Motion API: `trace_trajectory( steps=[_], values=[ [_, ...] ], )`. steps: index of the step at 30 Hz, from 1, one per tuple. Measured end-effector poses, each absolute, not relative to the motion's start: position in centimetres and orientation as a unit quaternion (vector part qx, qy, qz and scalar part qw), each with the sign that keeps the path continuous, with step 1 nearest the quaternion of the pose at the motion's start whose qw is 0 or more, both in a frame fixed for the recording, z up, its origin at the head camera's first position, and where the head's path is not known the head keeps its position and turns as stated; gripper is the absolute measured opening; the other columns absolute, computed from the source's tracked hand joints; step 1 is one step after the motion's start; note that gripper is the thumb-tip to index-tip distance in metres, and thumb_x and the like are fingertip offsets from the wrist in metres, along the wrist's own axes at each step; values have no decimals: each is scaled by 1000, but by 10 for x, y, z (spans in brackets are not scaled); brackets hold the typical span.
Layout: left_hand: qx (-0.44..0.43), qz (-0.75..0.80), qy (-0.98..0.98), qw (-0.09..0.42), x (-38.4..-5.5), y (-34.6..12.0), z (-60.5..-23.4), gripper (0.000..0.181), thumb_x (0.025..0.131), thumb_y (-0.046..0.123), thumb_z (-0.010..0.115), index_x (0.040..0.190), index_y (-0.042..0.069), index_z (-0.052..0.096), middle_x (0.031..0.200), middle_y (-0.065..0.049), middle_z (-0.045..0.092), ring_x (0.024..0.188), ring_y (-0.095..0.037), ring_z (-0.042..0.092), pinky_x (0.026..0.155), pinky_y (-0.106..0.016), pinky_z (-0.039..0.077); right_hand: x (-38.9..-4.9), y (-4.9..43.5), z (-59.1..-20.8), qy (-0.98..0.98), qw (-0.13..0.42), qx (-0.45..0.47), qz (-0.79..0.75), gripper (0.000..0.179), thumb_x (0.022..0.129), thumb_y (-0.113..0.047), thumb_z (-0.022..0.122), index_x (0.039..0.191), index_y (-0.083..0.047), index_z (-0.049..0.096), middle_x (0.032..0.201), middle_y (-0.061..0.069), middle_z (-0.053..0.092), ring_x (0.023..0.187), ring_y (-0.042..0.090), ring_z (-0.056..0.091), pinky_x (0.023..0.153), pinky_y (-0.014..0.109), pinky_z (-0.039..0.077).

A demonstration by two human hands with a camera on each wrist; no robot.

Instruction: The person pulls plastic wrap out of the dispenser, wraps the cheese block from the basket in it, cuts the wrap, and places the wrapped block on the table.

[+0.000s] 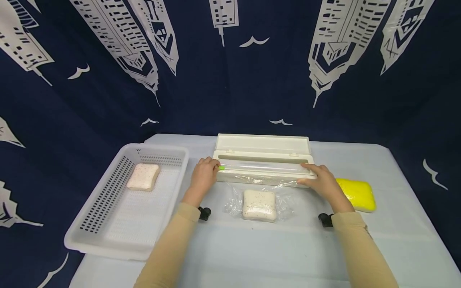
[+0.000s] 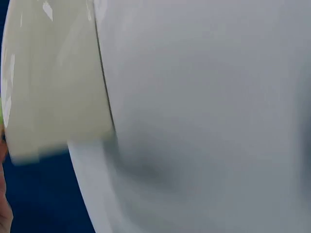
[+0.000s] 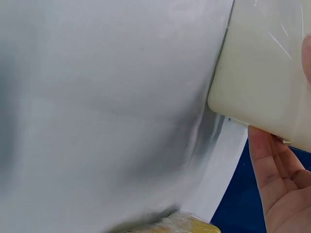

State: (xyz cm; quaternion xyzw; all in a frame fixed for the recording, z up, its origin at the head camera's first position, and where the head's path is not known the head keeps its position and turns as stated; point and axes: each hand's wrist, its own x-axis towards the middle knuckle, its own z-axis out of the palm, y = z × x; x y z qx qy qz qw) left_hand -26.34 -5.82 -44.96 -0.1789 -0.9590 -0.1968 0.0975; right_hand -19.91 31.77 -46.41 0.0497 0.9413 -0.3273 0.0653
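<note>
With left hand [image 1: 203, 173] pinches green tab [image 1: 221, 168] and with right hand [image 1: 321, 179] grips right end of open cream film box [image 1: 248, 177], at far side of film-wrapped white block [image 1: 259, 205], between white basket [image 1: 138, 218] on left and yellow block [image 1: 356, 195] on right.

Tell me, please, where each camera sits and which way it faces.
Head: on the head, facing forward and down at the box and table; left hand, right hand and both sleeves show.
Left wrist: on that wrist, facing the box's left end and the table; a sliver of that hand shows at left.
Right wrist: on that wrist, facing the box's right end and the table; part of that hand shows at right.
Shared: head and right wrist both show the yellow block.
</note>
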Motion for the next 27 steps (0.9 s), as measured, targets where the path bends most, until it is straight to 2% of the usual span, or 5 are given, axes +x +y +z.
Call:
trace_trajectory(
  steps=[6,11,17,22,27],
  values=[
    [-147,-233,-955,106,-264,-75,-454,8,92,8,67,99,6,69,94,-9,66,88,-27,59,78,-37,52,-201,315,-463,941,63,51,-330,84,83,-48,75,149,-9,41,130,31,45,112,44,49,100,64,40],
    [-93,-256,-954,123,-260,-89,-466,4,93,7,66,91,6,62,88,-9,63,80,-24,59,70,-34,52,-201,315,-462,938,84,48,-333,90,82,-55,73,151,-10,37,134,32,42,115,46,47,101,66,39],
    [-65,-344,-935,53,-247,-78,-476,10,96,10,61,96,0,62,91,-15,64,83,-27,63,73,-38,54,-199,317,-460,943,88,51,-317,91,82,-55,71,152,-10,34,134,34,41,115,47,47,100,67,39],
    [40,-469,-882,-3,-241,-62,-486,21,94,18,63,103,-1,60,95,-16,67,89,-27,65,77,-36,54,-198,311,-466,947,70,47,-310,87,85,-49,72,153,-11,34,137,37,40,120,50,46,102,67,38],
    [105,-593,-798,21,-238,-47,-493,36,87,19,74,106,-2,52,100,-21,69,96,-32,68,78,-31,56,-191,304,-468,949,28,66,-308,85,86,-42,75,154,-15,31,148,36,29,130,56,37,104,70,33]
  ],
)
